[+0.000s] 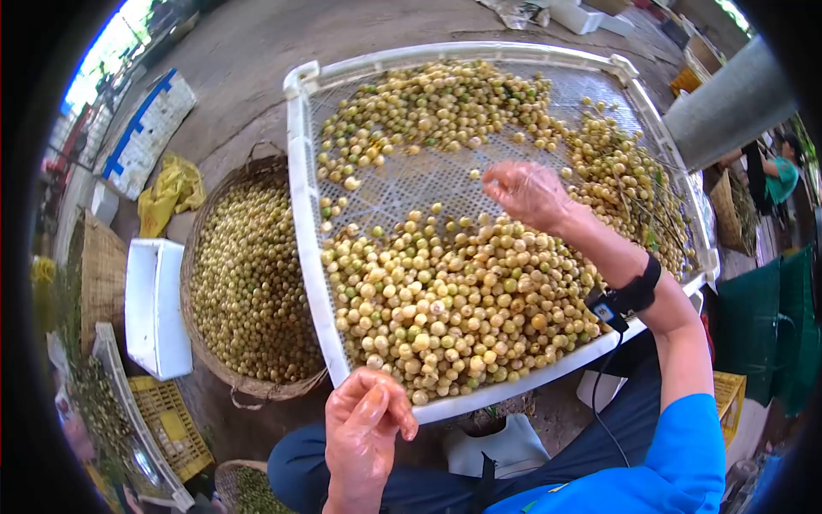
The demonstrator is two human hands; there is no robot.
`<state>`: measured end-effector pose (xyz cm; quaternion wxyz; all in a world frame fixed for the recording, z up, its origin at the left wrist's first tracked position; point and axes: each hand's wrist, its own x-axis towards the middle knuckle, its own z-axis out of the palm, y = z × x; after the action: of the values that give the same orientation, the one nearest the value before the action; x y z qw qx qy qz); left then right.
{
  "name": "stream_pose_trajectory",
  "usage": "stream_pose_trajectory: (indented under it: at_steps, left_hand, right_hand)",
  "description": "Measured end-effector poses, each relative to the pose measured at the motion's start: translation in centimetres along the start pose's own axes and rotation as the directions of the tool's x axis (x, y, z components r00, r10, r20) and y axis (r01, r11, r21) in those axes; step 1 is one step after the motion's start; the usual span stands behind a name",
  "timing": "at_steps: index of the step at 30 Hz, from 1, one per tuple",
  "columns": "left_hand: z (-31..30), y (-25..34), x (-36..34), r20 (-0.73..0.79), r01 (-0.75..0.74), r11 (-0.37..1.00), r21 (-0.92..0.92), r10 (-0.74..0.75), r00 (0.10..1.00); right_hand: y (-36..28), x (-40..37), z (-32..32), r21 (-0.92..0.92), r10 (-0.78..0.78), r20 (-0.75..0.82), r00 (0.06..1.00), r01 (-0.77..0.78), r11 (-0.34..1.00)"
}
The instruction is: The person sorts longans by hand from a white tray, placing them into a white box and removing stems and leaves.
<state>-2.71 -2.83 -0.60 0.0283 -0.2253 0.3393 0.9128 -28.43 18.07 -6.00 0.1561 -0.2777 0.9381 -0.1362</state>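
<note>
A white-rimmed mesh tray (pixel 304 184) holds small round yellow-green fruits (pixel 454 300), piled thick along the near side. More lie along the far side, and at the right fruits mix with thin twigs (pixel 659 218). Over the thinly covered middle of the mesh is my right hand (pixel 524 190), its fingers curled together, with a single fruit (pixel 475 174) just left of the fingertips. My left hand (pixel 366 420) is raised at the tray's near left corner, thumb and fingers closed. I cannot tell what, if anything, either hand holds.
A round woven basket (pixel 274 391) full of the fruits stands left of the tray. Beyond it are a white foam box (pixel 160 308), a yellow bag (pixel 171 193) and a yellow crate (pixel 175 428). A thick grey post (pixel 728 107) rises at the right, near a seated person (pixel 779 176).
</note>
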Motion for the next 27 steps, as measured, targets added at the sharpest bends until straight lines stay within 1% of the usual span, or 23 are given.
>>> stream_pose_trajectory:
  at_steps: [2,4,6,7,8,9,10,11,12,14,15,16,18,19,20,22,23,24,26,27]
  left_hand:
    - [0.0,0.1,0.2,0.018,0.059,0.998,0.003,-0.059,0.998]
    - [-0.4,0.1,0.2,0.016,0.065,0.998,-0.019,-0.065,0.998]
    - [-0.5,0.3,0.1,0.045,0.07,0.996,-0.059,-0.068,0.997]
    - [-0.5,0.5,-0.1,0.039,0.064,0.996,-0.058,-0.061,0.997]
    - [-0.5,0.6,-0.2,0.034,0.061,0.996,-0.062,-0.059,0.998]
    - [-0.5,0.7,-0.3,0.036,0.068,0.996,-0.057,-0.066,0.997]
    - [-0.5,0.6,-0.4,0.036,0.078,0.996,-0.053,-0.076,0.996]
    - [-0.6,0.5,-0.5,0.031,0.079,0.995,-0.057,-0.077,0.997]
    - [-0.6,0.5,-0.4,0.053,0.096,0.993,-0.071,-0.092,0.994]
    - [-0.6,0.6,-0.5,0.074,0.104,0.991,-0.082,-0.098,0.992]
    - [-0.6,0.7,-0.5,0.067,0.096,0.992,-0.082,-0.09,0.994]
    - [-0.7,0.7,-0.5,0.057,0.088,0.993,-0.084,-0.083,0.995]
    - [-0.7,0.7,-0.4,0.038,0.082,0.995,-0.062,-0.08,0.996]
    - [-0.6,0.8,-0.5,0.025,0.084,0.996,-0.033,-0.083,0.996]
    - [-0.6,0.8,-0.5,0.02,0.084,0.996,-0.032,-0.083,0.996]
    - [-0.5,0.9,-0.6,0.043,0.122,0.992,-0.031,-0.12,0.992]
    - [-0.7,0.9,-0.7,0.071,0.134,0.989,-0.068,-0.129,0.989]
    - [-0.7,0.9,-0.7,0.069,0.136,0.988,-0.069,-0.131,0.989]
    - [-0.9,1.0,-0.7,0.096,0.117,0.99,-0.078,-0.109,0.989]
    - [-1.0,1.0,-0.7,0.098,0.13,0.988,-0.08,-0.122,0.988]
  right_hand:
    - [-0.1,1.6,0.6,-0.076,-0.048,-0.213,0.976,0.033,0.997]
    - [-0.6,3.2,2.3,-0.077,-0.099,-0.213,0.972,0.084,0.994]
    - [-0.7,4.7,5.7,-0.329,-0.166,-0.415,0.894,0.023,0.944]
    - [-1.4,4.6,7.1,-0.426,-0.298,-0.501,0.812,0.068,0.902]
    - [-3.4,4.0,6.3,-0.426,-0.303,-0.497,0.813,0.075,0.901]
    - [-6.0,3.2,4.1,-0.211,-0.223,-0.237,0.945,0.174,0.962]
    - [-7.7,2.9,3.0,0.031,-0.19,0.065,0.98,0.189,0.982]
    - [-8.2,3.3,3.6,-0.016,-0.245,-0.037,0.969,0.244,0.97]
    - [-8.5,4.3,4.0,-0.014,-0.246,-0.035,0.969,0.246,0.969]
    - [-9.4,7.2,4.2,-0.038,-0.362,-0.178,0.915,0.361,0.932]
    - [-10.1,8.5,4.4,0.049,-0.395,-0.191,0.899,0.411,0.91]
    - [-11.0,9.3,4.7,0.048,-0.402,-0.189,0.896,0.417,0.907]
    - [-12.8,10.5,5.5,0.125,-0.42,-0.208,0.883,0.45,0.884]
    - [-13.2,10.8,6.3,0.071,-0.486,-0.271,0.831,0.52,0.851]
    - [-13.6,11.1,7.2,0.076,-0.487,-0.27,0.831,0.522,0.849]
    - [-14.4,11.1,8.1,-0.131,-0.53,-0.32,0.785,0.517,0.846]
    - [-14.8,11.2,7.9,-0.102,-0.47,-0.256,0.845,0.46,0.882]
    - [-14.9,11.2,7.6,-0.1,-0.469,-0.254,0.846,0.46,0.882]
    - [-14.9,10.8,6.9,-0.116,-0.434,-0.152,0.888,0.42,0.9]
    - [-14.4,10.3,6.8,-0.1,-0.457,-0.16,0.875,0.446,0.889]
